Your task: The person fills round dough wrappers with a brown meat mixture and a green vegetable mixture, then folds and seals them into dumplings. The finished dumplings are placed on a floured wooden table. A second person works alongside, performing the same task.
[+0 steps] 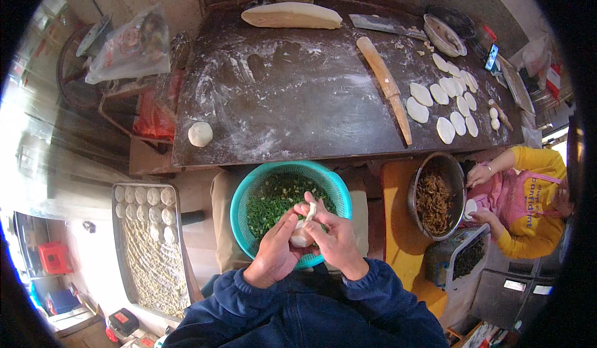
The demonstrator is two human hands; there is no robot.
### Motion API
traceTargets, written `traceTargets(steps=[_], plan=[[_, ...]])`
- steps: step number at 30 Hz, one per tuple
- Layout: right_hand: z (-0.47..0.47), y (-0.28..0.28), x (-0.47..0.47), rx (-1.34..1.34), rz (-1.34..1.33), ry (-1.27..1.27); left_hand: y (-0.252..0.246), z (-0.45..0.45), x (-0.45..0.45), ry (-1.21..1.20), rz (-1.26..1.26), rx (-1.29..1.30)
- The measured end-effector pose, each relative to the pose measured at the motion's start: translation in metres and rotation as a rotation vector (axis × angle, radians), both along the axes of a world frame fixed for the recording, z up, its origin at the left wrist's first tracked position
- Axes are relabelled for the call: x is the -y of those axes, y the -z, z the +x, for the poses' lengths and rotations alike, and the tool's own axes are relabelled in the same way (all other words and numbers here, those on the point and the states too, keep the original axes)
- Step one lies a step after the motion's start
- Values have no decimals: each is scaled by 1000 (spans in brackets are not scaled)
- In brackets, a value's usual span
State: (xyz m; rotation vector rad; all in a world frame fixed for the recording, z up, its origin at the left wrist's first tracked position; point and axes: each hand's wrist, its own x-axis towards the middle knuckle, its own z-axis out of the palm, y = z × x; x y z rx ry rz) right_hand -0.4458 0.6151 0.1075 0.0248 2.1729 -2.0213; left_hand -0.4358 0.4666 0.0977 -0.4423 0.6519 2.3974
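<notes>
Between both hands is a filled dough bun (301, 237), over a teal plastic colander (237, 222) of chopped green vegetables (266, 208). My left hand (277, 251) cups the bun from the left and below. With bent fingers, my right hand (336, 237) pinches the dough at its top, where a thin twist of dough (311, 211) sticks up. The bun's underside is partly hidden by my palms. A dough ball (200, 134) lies at the left front of the floured dark table (289, 147).
At left, a metal tray (184, 255) holds rows of buns. The table bears a wooden rolling pin (385, 82), flat dough rounds (421, 94), a dough log (291, 15) and a cleaver (380, 23). At right, a co-worker (536, 199) sits beside a metal bowl (413, 203) of brown filling.
</notes>
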Motion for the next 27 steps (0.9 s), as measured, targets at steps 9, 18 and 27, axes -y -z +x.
traceTargets(steps=[9, 18, 27], plan=[[-2, -3, -5, -47, 40, -57, 2, -5, 2, 79, 160, 258], [-2, -4, -1, -138, 8, -20, -4, 1, -3, -47, -8, -23], [-3, -1, -4, -152, 10, -66, -8, 1, 4, 0, -34, -86]])
